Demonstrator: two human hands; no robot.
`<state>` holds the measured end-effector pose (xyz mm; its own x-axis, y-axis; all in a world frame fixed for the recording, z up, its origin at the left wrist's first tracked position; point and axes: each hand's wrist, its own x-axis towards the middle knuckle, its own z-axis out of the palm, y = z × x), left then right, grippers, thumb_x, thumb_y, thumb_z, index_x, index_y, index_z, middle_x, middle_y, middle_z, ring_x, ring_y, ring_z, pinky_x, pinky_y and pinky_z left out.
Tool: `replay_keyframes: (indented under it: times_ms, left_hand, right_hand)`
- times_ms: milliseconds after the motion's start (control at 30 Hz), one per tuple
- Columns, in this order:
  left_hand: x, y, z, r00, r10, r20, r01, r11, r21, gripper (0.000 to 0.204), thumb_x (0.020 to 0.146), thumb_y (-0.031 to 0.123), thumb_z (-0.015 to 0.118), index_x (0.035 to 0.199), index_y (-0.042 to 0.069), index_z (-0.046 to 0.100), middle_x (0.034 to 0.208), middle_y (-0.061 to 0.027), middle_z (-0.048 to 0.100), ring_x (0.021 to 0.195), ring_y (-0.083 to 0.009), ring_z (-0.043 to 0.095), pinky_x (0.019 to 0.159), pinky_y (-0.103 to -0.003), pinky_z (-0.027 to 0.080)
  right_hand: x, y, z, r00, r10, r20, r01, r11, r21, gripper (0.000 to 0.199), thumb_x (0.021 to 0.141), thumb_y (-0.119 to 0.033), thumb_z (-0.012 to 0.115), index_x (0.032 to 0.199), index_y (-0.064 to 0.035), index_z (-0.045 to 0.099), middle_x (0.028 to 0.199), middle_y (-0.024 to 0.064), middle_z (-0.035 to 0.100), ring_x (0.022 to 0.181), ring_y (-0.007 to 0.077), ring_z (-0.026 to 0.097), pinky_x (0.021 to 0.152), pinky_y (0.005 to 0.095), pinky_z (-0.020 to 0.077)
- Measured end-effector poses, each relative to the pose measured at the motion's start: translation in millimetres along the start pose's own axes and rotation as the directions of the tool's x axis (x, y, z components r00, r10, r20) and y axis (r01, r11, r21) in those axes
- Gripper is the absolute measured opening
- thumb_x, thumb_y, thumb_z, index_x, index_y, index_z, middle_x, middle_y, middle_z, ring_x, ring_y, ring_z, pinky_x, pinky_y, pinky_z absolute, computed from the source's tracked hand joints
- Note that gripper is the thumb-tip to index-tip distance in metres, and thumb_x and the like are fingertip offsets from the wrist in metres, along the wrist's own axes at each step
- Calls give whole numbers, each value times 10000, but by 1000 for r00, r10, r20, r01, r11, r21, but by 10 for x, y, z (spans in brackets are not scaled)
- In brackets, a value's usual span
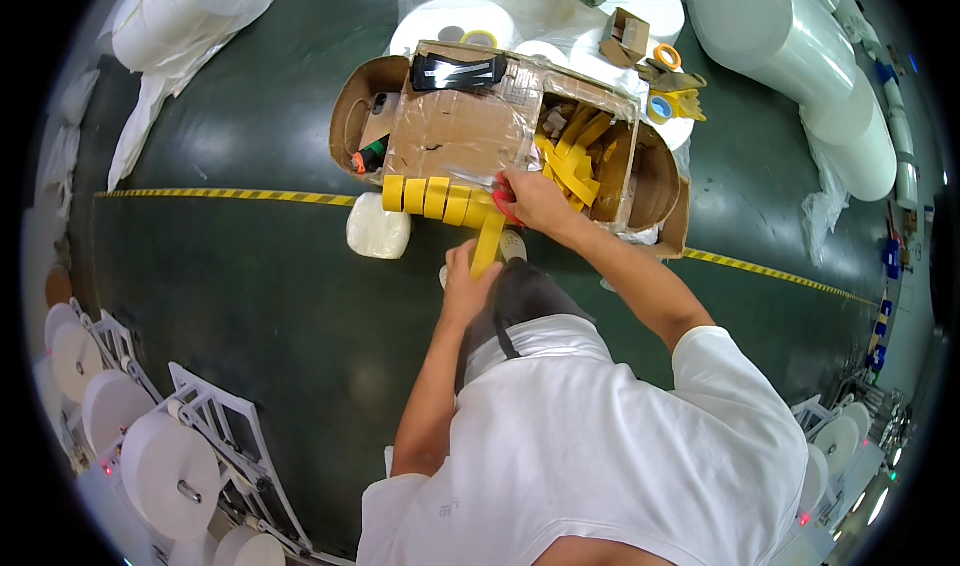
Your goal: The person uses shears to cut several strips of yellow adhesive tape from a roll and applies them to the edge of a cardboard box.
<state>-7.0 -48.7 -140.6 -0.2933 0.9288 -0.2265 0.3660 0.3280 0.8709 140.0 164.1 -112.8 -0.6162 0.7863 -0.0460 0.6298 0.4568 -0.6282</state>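
Left hand (468, 284), nearest the body, is closed on the free end of a yellow strip (488, 241), which hangs from the right part of a row of yellow rolls (458, 206) set along the near edge of a cardboard box (455, 136). Just beyond, the right hand (537, 201) grips a red-handled tool (503, 197), probably scissors, close beside the strip's upper end; its blades cannot be made out. Parting the strip from the rolls looks like the step in hand, and the next move seems to call for a taut strip and fingers clear of any blades. Loose yellow pieces (572, 169) lie heaped in the box's right compartment, a glossy black object (458, 72) rests on the box's far edge, and large white rolls (440, 24) stand behind.
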Motion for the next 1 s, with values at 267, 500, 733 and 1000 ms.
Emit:
replay_keyframes:
  times_ms: [267, 500, 733, 1000]
  left_hand:
    - [-760, -130, -199, 982, -187, 21, 187, 982, 7, 607, 987, 280, 840, 1494, 36, 614, 1398, -211, 588, 1292, -413, 636, 1100, -461, 530]
    - [-941, -241, -252, 991, -122, 47, 124, 991, -42, 456, 1008, 223, 809, 1399, 22, 686, 1365, -198, 608, 1279, -386, 633, 1091, -436, 526]
    - [-934, -456, -266, 988, -94, 120, 105, 990, -89, 435, 1003, 193, 838, 1347, -17, 674, 1305, -190, 602, 1213, -380, 638, 1060, -429, 534]
    - [-920, 4, -363, 967, 53, 248, -29, 994, -102, 471, 982, 215, 853, 1374, 10, 691, 1345, -183, 586, 1236, -384, 634, 1071, -425, 536]
  right_hand:
    - [-754, -45, -762, 848, 303, 434, -279, 953, -120, 803, 943, -707, 756, 1163, 62, 686, 1143, 299, 772, 1095, 487, 746, 947, 536, 599]
    - [-1253, -105, -100, 470, 228, 853, -301, 950, -89, 1146, 874, -1005, 564, 1247, 73, 672, 1218, 345, 742, 1195, 492, 718, 1018, 506, 558]
    - [-1039, -300, -42, 567, 152, 809, -203, 978, -41, 1025, 830, -983, 648, 866, 26, 824, 859, 239, 775, 906, 388, 779, 840, 491, 599]
    - [-1408, -207, -78, 766, 16, 643, -447, 732, 514, 592, 872, -536, 962, 1096, -33, 747, 1022, 125, 795, 1005, 212, 760, 867, 365, 586]
